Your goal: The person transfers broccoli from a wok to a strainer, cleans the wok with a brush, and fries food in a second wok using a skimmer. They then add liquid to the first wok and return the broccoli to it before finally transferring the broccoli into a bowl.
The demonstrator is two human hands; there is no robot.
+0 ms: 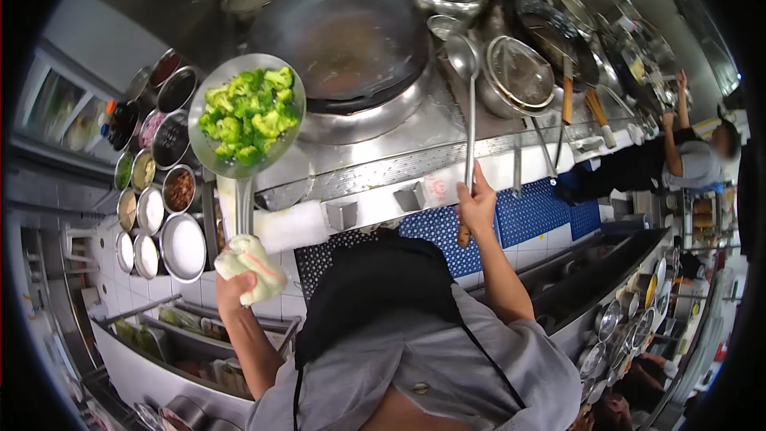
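Observation:
My left hand (237,286) is closed round a folded pale cloth (254,267) on the handle of a round metal strainer (206,161). Bright green broccoli florets (249,116) fill the strainer, which is held up to the left of a large dark wok (343,44). The wok sits on the stove, with a thin shine on its inside and no food visible in it. In my right hand (477,203) is a long-handled metal ladle (463,57), its bowl pointing away from me, right of the wok. The ladle's wooden handle end shows below my fingers.
Several ingredient containers stand at the left, among them a bowl of white contents (183,247). A pot with a mesh strainer (519,72) and a wooden-handled brush (600,118) lie right of the ladle. Another person (694,156) works at the far right.

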